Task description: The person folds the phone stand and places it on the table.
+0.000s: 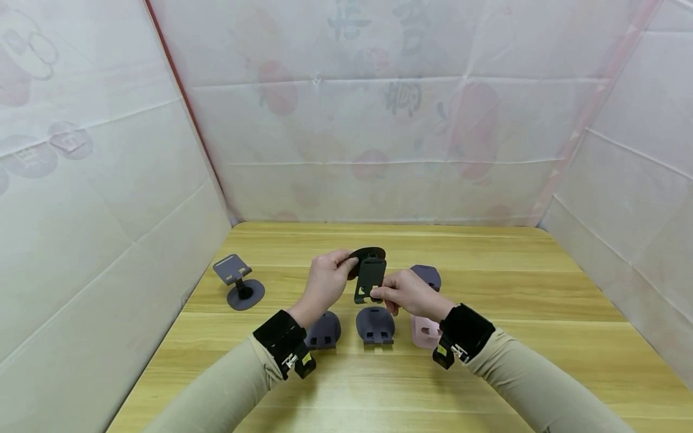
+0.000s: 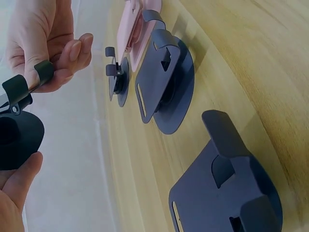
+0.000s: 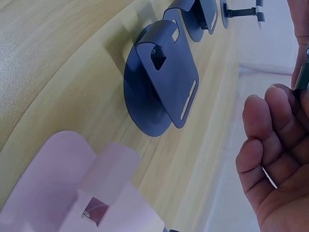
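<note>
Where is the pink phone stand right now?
In the head view the pink phone stand lies folded on the wooden table, just below the right hand, at the right end of the near row beside a dark folded stand.

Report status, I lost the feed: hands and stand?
Left hand grips black stand base. Right hand pinches its plate. Held above table; nothing in the way.

Both forearms reach forward in beige sleeves with black wrist straps. The left hand is raised, fingers and thumb curled in a pinch. The right hand sits just beside it, fingertips pinched together, palm turned inward
</note>
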